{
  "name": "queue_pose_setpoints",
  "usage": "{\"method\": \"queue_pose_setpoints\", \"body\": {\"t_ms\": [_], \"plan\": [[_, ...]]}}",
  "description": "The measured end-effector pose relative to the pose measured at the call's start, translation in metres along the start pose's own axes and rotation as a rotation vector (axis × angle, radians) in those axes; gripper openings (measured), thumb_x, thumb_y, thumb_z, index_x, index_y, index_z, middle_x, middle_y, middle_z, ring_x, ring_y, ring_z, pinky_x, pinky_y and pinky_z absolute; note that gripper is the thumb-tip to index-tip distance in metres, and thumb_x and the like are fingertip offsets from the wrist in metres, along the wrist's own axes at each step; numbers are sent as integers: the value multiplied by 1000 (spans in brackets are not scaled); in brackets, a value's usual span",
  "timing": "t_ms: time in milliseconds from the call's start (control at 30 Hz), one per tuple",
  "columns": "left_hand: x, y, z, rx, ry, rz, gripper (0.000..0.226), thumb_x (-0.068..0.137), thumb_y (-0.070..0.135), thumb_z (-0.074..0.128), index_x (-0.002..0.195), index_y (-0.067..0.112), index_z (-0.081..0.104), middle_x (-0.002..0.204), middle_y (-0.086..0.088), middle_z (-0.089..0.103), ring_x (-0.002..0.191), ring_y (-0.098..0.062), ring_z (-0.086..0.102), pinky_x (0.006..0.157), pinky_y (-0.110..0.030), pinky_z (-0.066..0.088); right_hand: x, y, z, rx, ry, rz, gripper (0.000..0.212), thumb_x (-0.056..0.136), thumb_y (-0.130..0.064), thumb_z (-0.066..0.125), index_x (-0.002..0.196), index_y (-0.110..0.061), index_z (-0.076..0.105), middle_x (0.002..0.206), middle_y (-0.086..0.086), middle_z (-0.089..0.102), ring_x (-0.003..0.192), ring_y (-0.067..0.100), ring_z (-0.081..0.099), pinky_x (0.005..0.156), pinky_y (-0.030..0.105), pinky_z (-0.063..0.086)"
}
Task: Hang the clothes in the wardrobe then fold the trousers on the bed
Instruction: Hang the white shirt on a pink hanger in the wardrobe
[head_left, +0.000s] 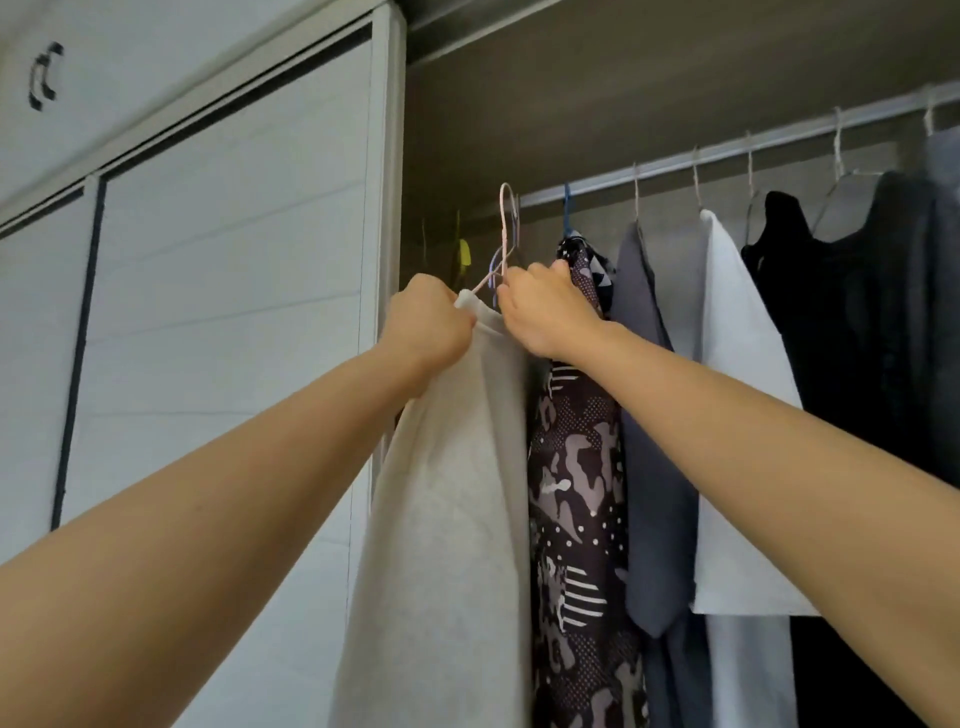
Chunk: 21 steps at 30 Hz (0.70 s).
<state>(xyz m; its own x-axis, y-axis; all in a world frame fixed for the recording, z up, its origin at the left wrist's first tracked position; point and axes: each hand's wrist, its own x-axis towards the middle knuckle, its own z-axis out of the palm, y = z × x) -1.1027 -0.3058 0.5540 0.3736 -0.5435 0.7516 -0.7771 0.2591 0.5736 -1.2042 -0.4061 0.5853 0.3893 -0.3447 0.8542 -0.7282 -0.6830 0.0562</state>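
Forearms (208, 493) reach up: left hand (434, 325) grips the cream garment (447, 493), right hand (545, 309) pinches its pink hanger (503, 218) (hanging step); next, hook the rail (727, 149) at one o'clock.

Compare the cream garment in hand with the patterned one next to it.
The cream garment is plain and pale; the patterned garment is dark, with camouflage, dots and stripes. Left hand and right hand hold the cream garment up; the patterned garment hangs from the rail. Both drape straight down.
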Motion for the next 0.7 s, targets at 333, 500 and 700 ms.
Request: {"method": "queue_pose_setpoints", "body": {"t_ms": [333,500,700], "plan": [[80,16,44,8,34,37,22,99,17,56,119,6,61,101,-10,62,89,-24,64,70,-30,52,25,72,0,-798,-51,-41,44,96,-33,43,137,-18,49,152,13,27,141,46,14,111,64,15],[110,22,67,57,65,70,20,99,13,55,116,5,62,104,-12,63,91,-26,63,74,-34,54,33,91,5,-690,28,-24,55,94,-14,52,144,-6,30,151,26,18,123,47,42,83,49,47],[139,16,94,28,78,61,26,99,15,55,122,5,60,114,-15,61,103,-32,62,92,-45,54,48,102,1,-685,84,5,34,97,-3,43,131,-2,46,124,19,56,105,36,61,66,38,38]]}}
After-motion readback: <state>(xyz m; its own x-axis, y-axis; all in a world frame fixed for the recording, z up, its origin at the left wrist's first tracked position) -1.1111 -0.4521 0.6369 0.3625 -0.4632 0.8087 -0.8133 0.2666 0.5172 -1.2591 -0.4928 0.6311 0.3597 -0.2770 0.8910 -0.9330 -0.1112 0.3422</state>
